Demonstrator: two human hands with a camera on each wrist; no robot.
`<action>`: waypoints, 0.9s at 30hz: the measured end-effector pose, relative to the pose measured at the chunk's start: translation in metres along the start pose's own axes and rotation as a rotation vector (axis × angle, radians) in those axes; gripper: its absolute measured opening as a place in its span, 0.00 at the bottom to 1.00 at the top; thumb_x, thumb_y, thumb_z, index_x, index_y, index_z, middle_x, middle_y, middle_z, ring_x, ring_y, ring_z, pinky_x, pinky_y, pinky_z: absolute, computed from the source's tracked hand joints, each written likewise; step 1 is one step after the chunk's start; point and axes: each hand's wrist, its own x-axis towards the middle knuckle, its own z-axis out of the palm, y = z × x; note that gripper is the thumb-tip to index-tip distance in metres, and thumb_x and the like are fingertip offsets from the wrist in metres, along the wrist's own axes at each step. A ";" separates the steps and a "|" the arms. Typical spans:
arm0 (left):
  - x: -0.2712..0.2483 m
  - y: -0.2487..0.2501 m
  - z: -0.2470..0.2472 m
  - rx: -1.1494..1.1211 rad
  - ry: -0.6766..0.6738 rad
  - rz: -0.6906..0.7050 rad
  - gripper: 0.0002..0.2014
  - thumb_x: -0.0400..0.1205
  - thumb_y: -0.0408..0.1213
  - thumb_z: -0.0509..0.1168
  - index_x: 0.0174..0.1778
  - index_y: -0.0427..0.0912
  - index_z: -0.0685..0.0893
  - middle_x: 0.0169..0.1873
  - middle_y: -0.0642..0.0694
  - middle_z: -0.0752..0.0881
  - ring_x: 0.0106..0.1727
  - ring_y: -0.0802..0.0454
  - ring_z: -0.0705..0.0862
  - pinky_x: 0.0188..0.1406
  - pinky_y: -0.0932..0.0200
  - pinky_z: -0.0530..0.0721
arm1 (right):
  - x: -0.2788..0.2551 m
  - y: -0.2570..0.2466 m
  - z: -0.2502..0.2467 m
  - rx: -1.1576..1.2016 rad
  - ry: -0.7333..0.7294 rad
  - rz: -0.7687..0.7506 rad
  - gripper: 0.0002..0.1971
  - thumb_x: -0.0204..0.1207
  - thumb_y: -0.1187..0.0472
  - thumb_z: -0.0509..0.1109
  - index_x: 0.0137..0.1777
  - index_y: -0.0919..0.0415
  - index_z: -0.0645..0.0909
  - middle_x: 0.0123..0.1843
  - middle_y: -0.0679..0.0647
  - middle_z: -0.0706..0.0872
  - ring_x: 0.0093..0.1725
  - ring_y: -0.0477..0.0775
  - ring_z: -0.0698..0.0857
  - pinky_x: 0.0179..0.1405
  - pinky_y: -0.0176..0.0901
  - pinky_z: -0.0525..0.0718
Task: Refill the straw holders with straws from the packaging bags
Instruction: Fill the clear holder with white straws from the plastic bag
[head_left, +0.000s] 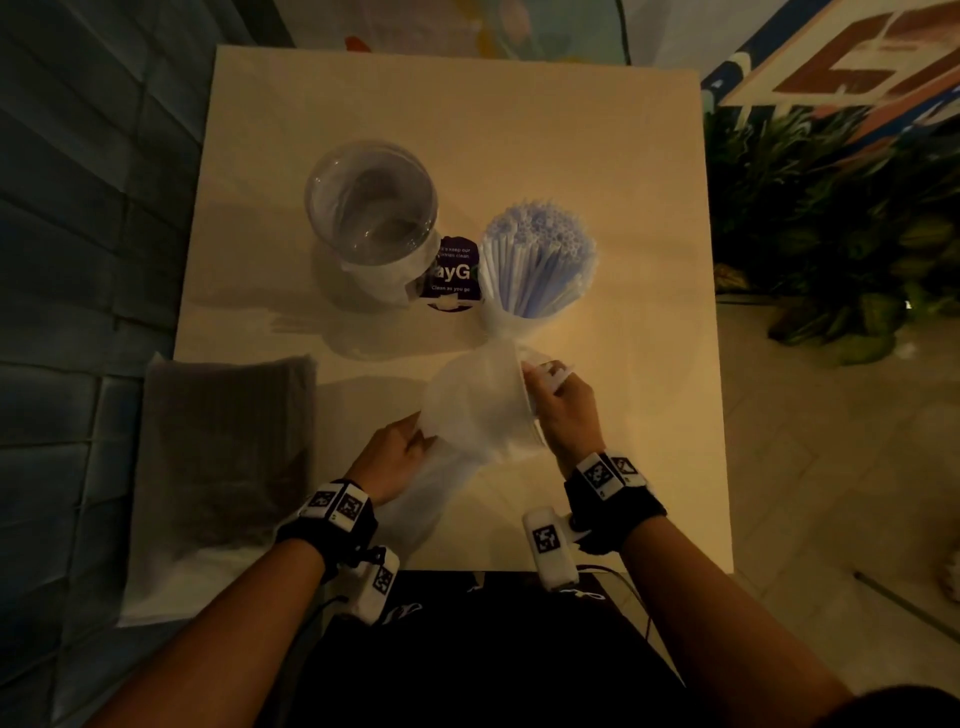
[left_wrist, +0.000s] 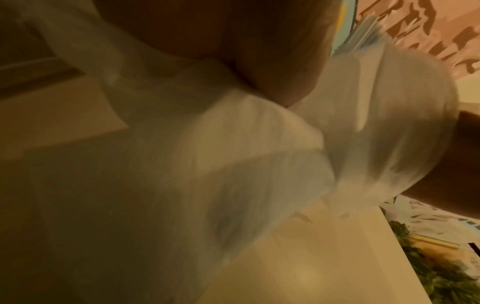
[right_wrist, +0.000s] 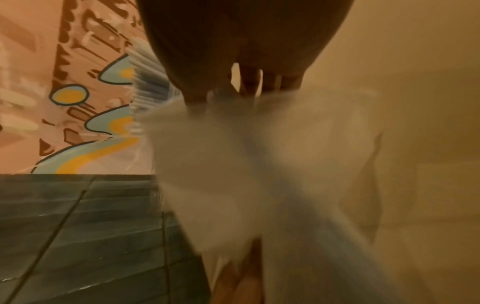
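Plastic of the emptied packaging bag (head_left: 475, 410), stretched between pinching left hand (head_left: 392, 457) and right hand (head_left: 563, 410) just before the filled straw holder (head_left: 537, 265), looks limp, light, slippery; bunched edges seem safest to hold.

Left forearm enters from lower left, wrist wrapped in a black band carrying white marker blocks; left hand (head_left: 396, 453) low over the table, fingers curled, pinching the near edge of a thin translucent white plastic bag (head_left: 475, 410); right forearm enters from lower right, same band; right hand (head_left: 560, 410) raised slightly further forward, fingers clenched on the bag's opposite edge.
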 end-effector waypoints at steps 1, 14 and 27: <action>0.000 0.001 0.002 -0.005 -0.003 0.004 0.17 0.89 0.41 0.58 0.73 0.49 0.78 0.66 0.44 0.85 0.65 0.45 0.82 0.57 0.60 0.74 | -0.004 -0.001 0.005 -0.019 -0.041 0.027 0.12 0.82 0.51 0.70 0.45 0.58 0.86 0.39 0.49 0.88 0.35 0.45 0.83 0.34 0.34 0.82; 0.005 -0.013 0.010 0.068 -0.020 -0.046 0.16 0.89 0.44 0.58 0.69 0.46 0.82 0.64 0.42 0.86 0.64 0.40 0.83 0.55 0.58 0.77 | 0.001 -0.009 0.016 0.401 0.091 0.148 0.21 0.85 0.52 0.65 0.32 0.61 0.76 0.24 0.55 0.76 0.25 0.53 0.76 0.29 0.46 0.79; 0.020 0.002 0.005 0.274 0.061 -0.149 0.20 0.84 0.44 0.62 0.71 0.41 0.72 0.66 0.38 0.81 0.65 0.35 0.80 0.63 0.44 0.79 | -0.004 -0.113 -0.040 0.769 0.272 -0.187 0.26 0.87 0.49 0.62 0.25 0.52 0.64 0.22 0.49 0.61 0.20 0.49 0.59 0.22 0.40 0.59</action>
